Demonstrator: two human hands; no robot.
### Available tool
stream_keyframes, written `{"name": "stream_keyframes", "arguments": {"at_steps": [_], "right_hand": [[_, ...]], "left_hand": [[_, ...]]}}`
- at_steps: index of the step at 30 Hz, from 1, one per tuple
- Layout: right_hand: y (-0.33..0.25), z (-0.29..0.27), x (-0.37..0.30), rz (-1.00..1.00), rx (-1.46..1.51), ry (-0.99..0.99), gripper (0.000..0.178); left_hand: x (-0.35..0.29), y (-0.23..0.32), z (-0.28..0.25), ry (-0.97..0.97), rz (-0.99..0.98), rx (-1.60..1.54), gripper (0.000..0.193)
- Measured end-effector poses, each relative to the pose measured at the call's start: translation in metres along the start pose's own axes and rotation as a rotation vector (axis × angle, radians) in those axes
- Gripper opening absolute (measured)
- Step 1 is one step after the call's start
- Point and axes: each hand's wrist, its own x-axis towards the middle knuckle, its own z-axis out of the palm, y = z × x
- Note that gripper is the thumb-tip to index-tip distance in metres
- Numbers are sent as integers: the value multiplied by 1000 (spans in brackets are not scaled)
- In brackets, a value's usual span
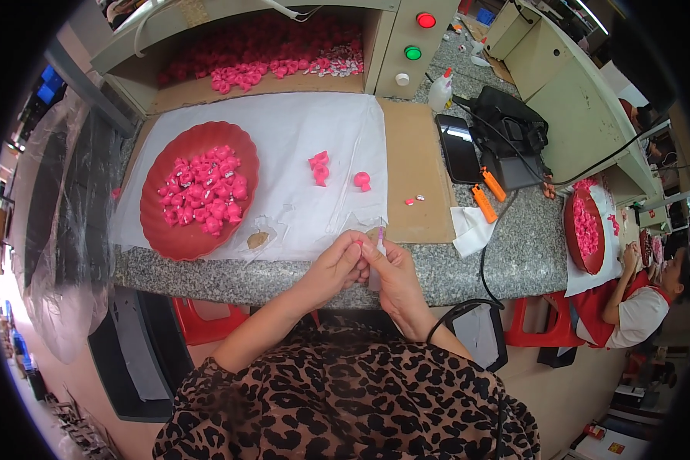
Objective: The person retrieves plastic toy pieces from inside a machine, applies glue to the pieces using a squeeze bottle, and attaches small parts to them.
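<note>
At the table's front edge my two hands meet, fingers bent close together. My left hand (334, 265) pinches a small pink plastic piece (358, 243), mostly hidden by the fingertips. In my right hand (399, 285) is a slim translucent bottle with a purple tip (375, 277), its tip pointing away from me; the right thumb also touches the pink piece. Beyond the hands, two joined-looking pink pieces (319, 169) and a single pink piece (362, 181) lie on white paper (291, 130). A red scalloped bowl (155, 222) to the left holds many pink pieces.
A shelf box (379, 61) heaped with pink pieces stands behind, with red and green lights. On the right are a phone (458, 149), a black bag (510, 119), orange tools (484, 203), a folded white cloth (471, 230) and a cable. A co-worker (629, 307) sits farther right.
</note>
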Motion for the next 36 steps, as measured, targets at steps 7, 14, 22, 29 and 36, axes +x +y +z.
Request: {"name": "stream_keyframes", "arguments": {"at_steps": [7, 14, 22, 29, 36], "right_hand": [[-4, 2, -2, -13, 34, -7, 15], [-5, 1, -4, -28, 37, -43, 16], [-5, -3, 1, 21, 93, 54, 18], [-10, -6, 2, 91, 73, 49, 23], [-12, -10, 3, 127, 98, 7, 21]], "left_hand": [[3, 1, 5, 26, 1, 52, 21], [3, -1, 6, 38, 11, 83, 20], [2, 12, 12, 13, 72, 114, 25], [-3, -3, -4, 39, -4, -32, 23], [-17, 4, -9, 180, 62, -87, 25]]}}
